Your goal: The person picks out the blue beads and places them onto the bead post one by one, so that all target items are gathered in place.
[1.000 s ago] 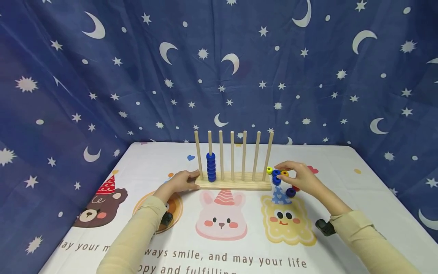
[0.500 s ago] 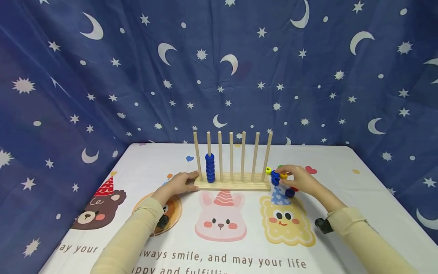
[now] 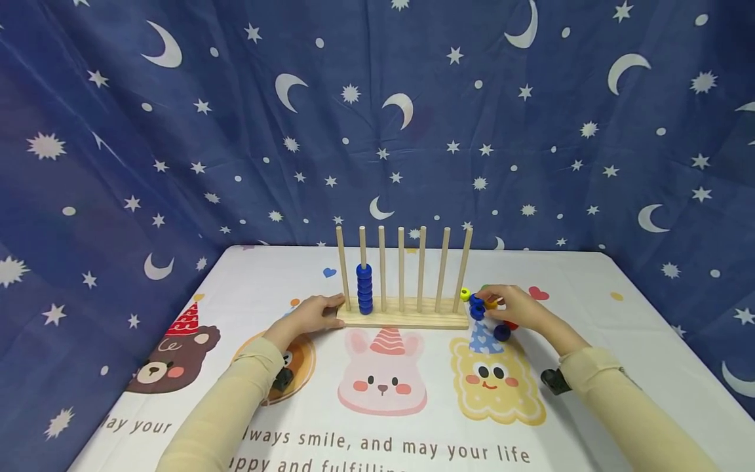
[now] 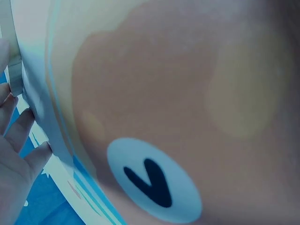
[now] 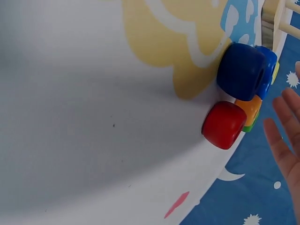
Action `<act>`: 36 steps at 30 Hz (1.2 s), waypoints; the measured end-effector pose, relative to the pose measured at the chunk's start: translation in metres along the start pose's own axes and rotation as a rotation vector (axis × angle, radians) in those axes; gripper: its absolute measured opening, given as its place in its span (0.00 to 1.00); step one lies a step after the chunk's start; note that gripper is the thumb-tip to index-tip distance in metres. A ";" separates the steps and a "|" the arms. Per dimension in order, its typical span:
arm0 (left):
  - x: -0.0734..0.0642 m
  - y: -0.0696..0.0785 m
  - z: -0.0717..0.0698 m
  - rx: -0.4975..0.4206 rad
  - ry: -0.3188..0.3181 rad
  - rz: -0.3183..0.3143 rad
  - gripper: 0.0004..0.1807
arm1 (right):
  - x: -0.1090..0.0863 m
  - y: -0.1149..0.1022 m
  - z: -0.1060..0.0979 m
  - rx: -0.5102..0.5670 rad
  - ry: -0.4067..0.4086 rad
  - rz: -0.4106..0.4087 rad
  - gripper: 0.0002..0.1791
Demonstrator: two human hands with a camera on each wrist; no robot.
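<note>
A wooden peg rack (image 3: 407, 320) with several upright rods stands mid-table. Several blue beads (image 3: 364, 290) are stacked on its second rod from the left. My left hand (image 3: 308, 314) holds the left end of the rack's base, with its fingers behind and its thumb in front. By the rack's right end, the thumb and fingers of my right hand (image 3: 520, 308) pinch a blue bead (image 3: 477, 312) low over the cloth. Another blue bead (image 3: 474, 299) is right behind it. The right wrist view shows spread fingers (image 5: 281, 147) beside the beads.
Around the right hand lie a yellow bead (image 3: 465, 294), an orange bead (image 3: 491, 304), a dark blue bead (image 3: 502, 332) and a red bead (image 5: 224, 125). A green bead (image 5: 250, 125) peeks out behind. A blue star-patterned curtain (image 3: 377, 131) hangs behind the printed tablecloth (image 3: 283, 269).
My right hand's fingers have moved down and closed in on the blue bead. The left hand stays at the rack's end, and the stacked beads are unchanged.
</note>
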State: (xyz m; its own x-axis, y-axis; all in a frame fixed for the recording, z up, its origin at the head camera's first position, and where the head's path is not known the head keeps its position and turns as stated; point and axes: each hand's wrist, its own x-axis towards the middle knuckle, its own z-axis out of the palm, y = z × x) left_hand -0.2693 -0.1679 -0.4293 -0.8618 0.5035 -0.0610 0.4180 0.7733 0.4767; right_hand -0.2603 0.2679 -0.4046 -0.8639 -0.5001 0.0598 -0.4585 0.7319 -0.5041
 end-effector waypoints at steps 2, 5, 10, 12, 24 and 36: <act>0.000 -0.001 0.000 0.002 -0.002 -0.005 0.35 | 0.002 0.002 0.002 0.003 -0.012 -0.019 0.17; 0.000 -0.002 -0.001 0.003 -0.005 -0.007 0.36 | 0.004 0.003 0.003 0.003 -0.027 -0.046 0.16; -0.001 0.000 -0.002 -0.001 -0.003 -0.026 0.35 | 0.007 0.000 0.006 -0.008 -0.048 -0.047 0.16; -0.001 0.000 -0.002 -0.002 -0.006 -0.037 0.35 | 0.008 -0.001 0.007 -0.011 -0.052 -0.042 0.16; -0.002 0.000 0.000 0.015 0.006 -0.024 0.36 | 0.010 -0.001 0.013 -0.061 -0.079 -0.053 0.16; -0.001 0.000 0.000 0.005 0.006 -0.060 0.36 | 0.011 -0.001 0.019 -0.070 -0.098 -0.027 0.16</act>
State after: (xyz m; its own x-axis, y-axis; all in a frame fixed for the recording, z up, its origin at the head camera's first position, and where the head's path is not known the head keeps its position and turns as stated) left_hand -0.2685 -0.1682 -0.4290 -0.8873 0.4535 -0.0839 0.3668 0.8041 0.4678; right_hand -0.2654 0.2527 -0.4201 -0.8284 -0.5599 -0.0135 -0.4974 0.7465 -0.4420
